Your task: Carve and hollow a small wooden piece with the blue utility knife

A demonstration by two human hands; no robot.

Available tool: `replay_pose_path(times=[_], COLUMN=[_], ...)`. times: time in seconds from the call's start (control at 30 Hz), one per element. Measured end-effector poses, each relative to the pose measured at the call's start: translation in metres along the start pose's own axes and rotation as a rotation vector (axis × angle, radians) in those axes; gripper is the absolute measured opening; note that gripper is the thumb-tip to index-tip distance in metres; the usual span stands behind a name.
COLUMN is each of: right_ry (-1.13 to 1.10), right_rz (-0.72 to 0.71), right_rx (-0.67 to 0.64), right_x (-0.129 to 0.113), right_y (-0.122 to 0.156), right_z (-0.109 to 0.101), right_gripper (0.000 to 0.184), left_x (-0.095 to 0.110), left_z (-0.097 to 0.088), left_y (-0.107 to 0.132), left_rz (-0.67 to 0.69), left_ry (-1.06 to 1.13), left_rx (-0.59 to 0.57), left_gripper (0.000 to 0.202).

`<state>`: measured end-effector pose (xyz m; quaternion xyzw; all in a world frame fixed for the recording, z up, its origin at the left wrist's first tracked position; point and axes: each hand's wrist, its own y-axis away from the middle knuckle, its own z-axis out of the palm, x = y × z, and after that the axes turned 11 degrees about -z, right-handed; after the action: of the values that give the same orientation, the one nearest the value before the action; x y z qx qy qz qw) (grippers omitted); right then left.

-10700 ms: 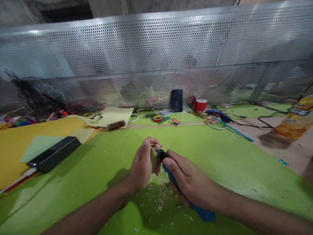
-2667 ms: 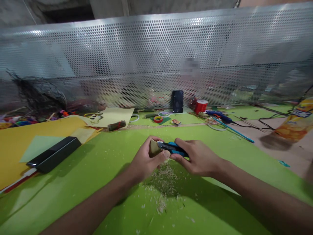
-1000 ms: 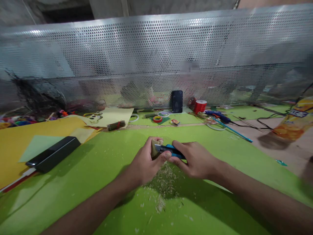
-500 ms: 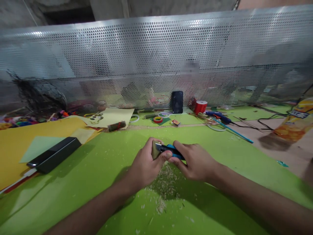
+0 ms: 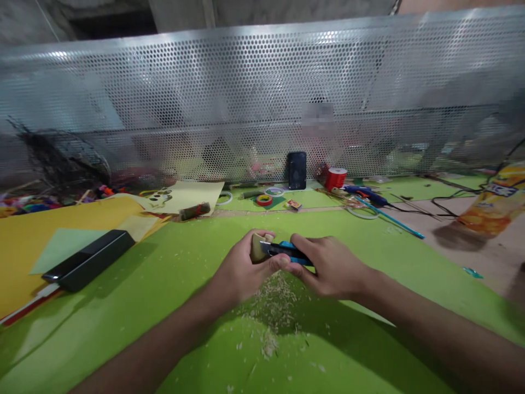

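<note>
Near the middle of the view, my left hand (image 5: 241, 268) is closed around a small pale tan piece (image 5: 257, 249) that looks like wood; the fingers hide much of it. My right hand (image 5: 334, 268) grips a blue and black utility knife (image 5: 289, 253), its blade pointing left and meeting the piece. The left thumb presses along the knife near the right fingertips. Below both hands, a scatter of pale shavings (image 5: 276, 306) lies on the green sheet (image 5: 197, 350).
A black box-like device (image 5: 92, 260) sits left on yellow paper (image 5: 24, 235). Along the back are a phone (image 5: 297, 171), red spool (image 5: 336, 179), tape rolls (image 5: 264, 200), and glue gun (image 5: 365, 194) with its cord. A perforated metal panel (image 5: 254, 82) stands behind; a drink bottle (image 5: 494, 202) is at right.
The tan piece has tilted slightly and shifted a little left in my left hand. The knife stays against it, its handle angled nearly as before.
</note>
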<state>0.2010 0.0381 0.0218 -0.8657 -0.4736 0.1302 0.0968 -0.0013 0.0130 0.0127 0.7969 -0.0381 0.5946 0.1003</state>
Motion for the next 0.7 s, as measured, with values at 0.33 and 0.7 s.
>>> replay_pose_path(times=[0.33,0.7], right_ry=[-0.006,-0.016], right_rz=[-0.019,-0.049], right_rx=[-0.015,-0.003], right_x=[0.003,0.005], right_y=[0.001,0.002], right_z=[0.002,0.004], right_gripper=[0.035,0.031], left_x=[-0.005,0.002], left_z=[0.001,-0.002], left_y=[-0.003,-0.002], left_rz=[-0.016,-0.058], left_ry=[0.114,0.093], left_rx=[-0.072,-0.066], left_gripper=[0.053,0.055])
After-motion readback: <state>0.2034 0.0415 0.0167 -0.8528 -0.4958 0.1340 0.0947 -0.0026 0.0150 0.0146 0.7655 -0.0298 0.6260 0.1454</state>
